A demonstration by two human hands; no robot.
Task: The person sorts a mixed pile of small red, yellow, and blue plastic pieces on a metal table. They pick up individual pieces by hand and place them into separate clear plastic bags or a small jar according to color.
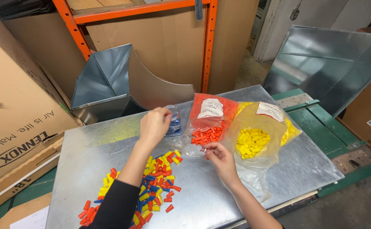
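A loose heap of small orange, yellow and blue plastic caps [151, 186] lies nearest. Beyond it, the right hand [219, 159] pinches the clear bag of orange caps [209, 123]; the left hand [155, 124], fingers curled, grips a clear plastic bag of blue caps [175, 121].

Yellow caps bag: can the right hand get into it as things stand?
Probably yes. The right hand sits just left of the yellow caps bag, whose clear plastic mouth looks open toward it, with nothing between. The orange caps bag lies behind, out of the way.

Orange shelving [209, 46] and cardboard boxes [12, 106] stand behind a metal-topped table [219, 199], floor seemingly concrete.
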